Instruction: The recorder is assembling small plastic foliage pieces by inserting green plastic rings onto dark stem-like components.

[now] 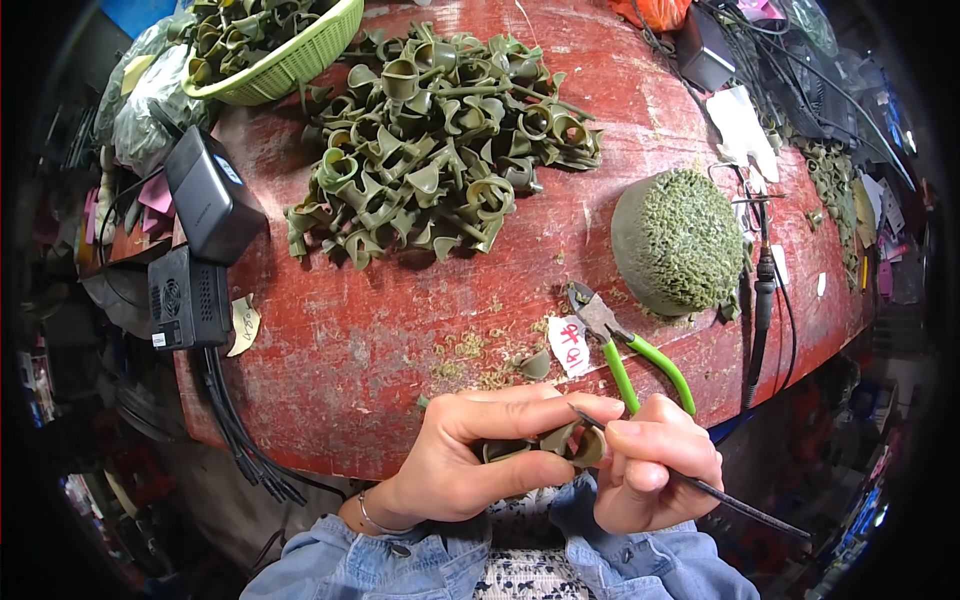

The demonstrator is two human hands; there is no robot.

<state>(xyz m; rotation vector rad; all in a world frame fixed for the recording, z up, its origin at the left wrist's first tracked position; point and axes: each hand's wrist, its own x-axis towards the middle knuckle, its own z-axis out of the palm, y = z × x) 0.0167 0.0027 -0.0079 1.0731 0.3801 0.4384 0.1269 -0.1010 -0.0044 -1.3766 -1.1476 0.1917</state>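
My left hand (455,450) is closed round an olive-green moulded plastic piece (562,440) with curved, cup-like walls, just off the table's near edge. My right hand (655,470) pinches a slim dark tool (750,512) like a pen-shaped trimming knife. Its pointed tip reaches the piece, close to my left fingertips; whether it touches is hard to tell. Beyond my hands lie green-handled cutting pliers (632,350), jaws pointing away from me. A small loose olive piece (533,364) and a torn paper label (569,346) are beside them, among fine green shavings (470,352).
Many similar olive pieces (430,150) are heaped on the worn red table (330,320). A green basket (290,68) holds more at the far left. To the right stands a round tub (640,240) heaped with green bits. Black power boxes (212,195) and cables line the left edge.
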